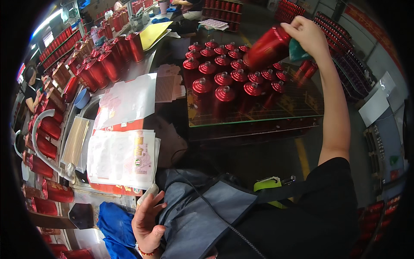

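My right hand [305, 36] is raised at arm's length, its fingers closed around the end of a glossy red bottle [269, 48]. The bottle is tilted above a group of red bottles [224, 93] standing upright on a dark board with a green edge [258, 120]. A green cloth [297, 51] hangs beneath the same hand. At my lap, my left hand [148, 222] has its fingers apart and holds nothing; one finger has a pale covering. Close to it lie a stack of white printed sheets [120, 157] and a crumpled blue cloth [114, 228].
On the left, a curved white tap [43, 131] rises beside a bundle of thin strips [76, 140] and a blue cup [82, 99]. Many red bottles [103, 67] line the bench. Bottle racks [338, 47] stand at far right. Another person [31, 88] sits at the far left.
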Demonstrator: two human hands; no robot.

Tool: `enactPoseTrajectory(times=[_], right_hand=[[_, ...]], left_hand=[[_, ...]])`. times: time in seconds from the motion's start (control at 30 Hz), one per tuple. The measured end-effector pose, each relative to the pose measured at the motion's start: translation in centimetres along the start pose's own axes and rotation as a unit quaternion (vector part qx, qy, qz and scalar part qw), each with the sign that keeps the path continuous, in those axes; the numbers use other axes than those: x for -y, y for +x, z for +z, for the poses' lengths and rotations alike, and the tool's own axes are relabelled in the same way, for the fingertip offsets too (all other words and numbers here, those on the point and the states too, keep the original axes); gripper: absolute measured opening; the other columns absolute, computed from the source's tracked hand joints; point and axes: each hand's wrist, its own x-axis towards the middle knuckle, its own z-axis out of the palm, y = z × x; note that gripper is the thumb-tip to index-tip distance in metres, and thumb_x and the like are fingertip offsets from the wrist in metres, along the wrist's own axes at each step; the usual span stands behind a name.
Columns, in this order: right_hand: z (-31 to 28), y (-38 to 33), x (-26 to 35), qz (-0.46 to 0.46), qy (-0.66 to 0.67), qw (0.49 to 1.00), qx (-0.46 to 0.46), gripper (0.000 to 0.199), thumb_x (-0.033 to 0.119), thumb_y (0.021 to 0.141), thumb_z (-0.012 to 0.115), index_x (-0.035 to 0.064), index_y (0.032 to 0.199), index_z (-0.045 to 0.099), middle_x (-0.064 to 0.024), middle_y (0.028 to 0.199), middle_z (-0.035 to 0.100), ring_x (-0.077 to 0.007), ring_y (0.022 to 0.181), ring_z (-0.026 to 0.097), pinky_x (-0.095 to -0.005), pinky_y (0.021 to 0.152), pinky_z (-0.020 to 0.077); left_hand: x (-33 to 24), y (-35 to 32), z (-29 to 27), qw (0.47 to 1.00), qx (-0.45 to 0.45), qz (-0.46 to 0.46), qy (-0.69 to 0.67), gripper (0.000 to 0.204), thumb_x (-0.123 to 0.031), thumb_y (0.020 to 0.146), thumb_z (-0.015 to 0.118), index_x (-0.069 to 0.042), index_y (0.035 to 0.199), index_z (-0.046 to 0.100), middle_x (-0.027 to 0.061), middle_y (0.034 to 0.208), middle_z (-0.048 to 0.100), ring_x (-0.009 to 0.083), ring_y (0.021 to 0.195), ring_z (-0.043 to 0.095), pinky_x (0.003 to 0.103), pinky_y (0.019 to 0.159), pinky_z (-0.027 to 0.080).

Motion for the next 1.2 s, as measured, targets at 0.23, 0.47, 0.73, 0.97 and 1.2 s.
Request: enactPoseTrajectory(times=[0.23,0.47,0.73,0.97,1.2], right_hand=[[5.1,3.8,-18.7,0.241,-0.281,0.928,0.041,0.041,0.043,0.093,0.065,0.0076,0.112,0.071,-0.0177,0.115,0.072,-0.0366,0.111,0.069,-0.0498,0.090,0.0561],[14.1,-2.5,-28.7,0.388,-0.260,0.870,0.155,0.035,0.033,0.091,0.072,0.0080,0.114,0.074,-0.0154,0.126,0.071,-0.0341,0.117,0.067,-0.0467,0.095,0.0558],[22.3,-6.8,-32.7,0.405,-0.230,0.868,0.173,0.048,0.046,0.088,0.074,0.0094,0.119,0.072,-0.0177,0.126,0.070,-0.0372,0.119,0.065,-0.0483,0.096,0.0550],[20.8,-3.5,-34.3,0.273,-0.236,0.905,0.225,0.067,0.070,0.079,0.071,0.0130,0.114,0.074,-0.0188,0.118,0.072,-0.0411,0.112,0.068,-0.0543,0.093,0.0539],[17.2,14.3,-20.3,0.043,-0.089,0.995,0.020,0.045,0.046,0.101,0.061,0.0025,0.104,0.071,-0.0122,0.093,0.070,-0.0257,0.083,0.067,-0.0361,0.075,0.0524]], left_hand=[[0.6,1.0,1.2,0.999,-0.023,0.005,0.025,0.080,-0.044,0.090,0.078,0.008,0.144,0.049,0.0212,0.138,0.061,0.0367,0.128,0.061,0.044,0.102,0.053],[-1.7,0.8,2.5,0.996,-0.059,-0.060,0.040,0.058,-0.028,0.099,0.067,0.006,0.144,0.052,0.0262,0.140,0.059,0.0377,0.131,0.058,0.047,0.111,0.046],[-1.9,2.2,2.6,0.992,-0.076,-0.048,0.090,0.063,-0.036,0.097,0.070,0.007,0.141,0.054,0.0260,0.144,0.056,0.0406,0.131,0.057,0.048,0.108,0.047],[0.1,1.5,1.5,0.991,-0.090,-0.049,0.088,0.068,-0.036,0.095,0.073,0.009,0.141,0.052,0.0213,0.137,0.061,0.0332,0.126,0.062,0.042,0.104,0.051],[-0.7,-1.1,0.2,0.982,-0.188,0.016,0.011,0.034,0.003,0.097,0.065,0.005,0.131,0.065,0.0150,0.119,0.072,0.0190,0.106,0.070,0.031,0.096,0.056]])
